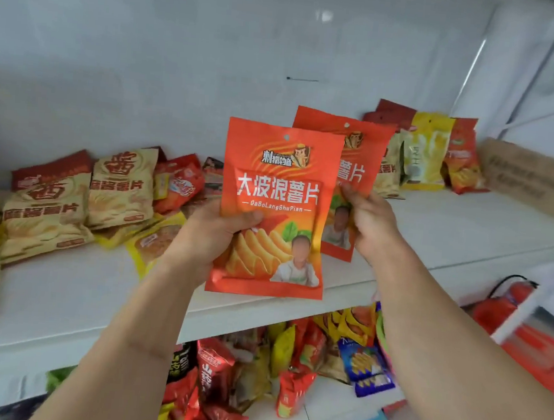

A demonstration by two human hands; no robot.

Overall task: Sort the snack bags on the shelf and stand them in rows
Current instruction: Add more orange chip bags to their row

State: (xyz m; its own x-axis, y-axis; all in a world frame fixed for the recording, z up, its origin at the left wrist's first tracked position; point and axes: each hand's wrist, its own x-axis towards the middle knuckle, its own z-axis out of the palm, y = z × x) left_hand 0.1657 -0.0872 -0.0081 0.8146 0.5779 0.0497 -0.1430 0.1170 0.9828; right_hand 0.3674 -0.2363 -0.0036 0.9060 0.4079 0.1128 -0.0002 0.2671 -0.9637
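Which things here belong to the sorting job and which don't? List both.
Job: orange chip bag in left hand; matching bag in right hand; tan bags; upright row.
Not job: cardboard box; fire extinguisher.
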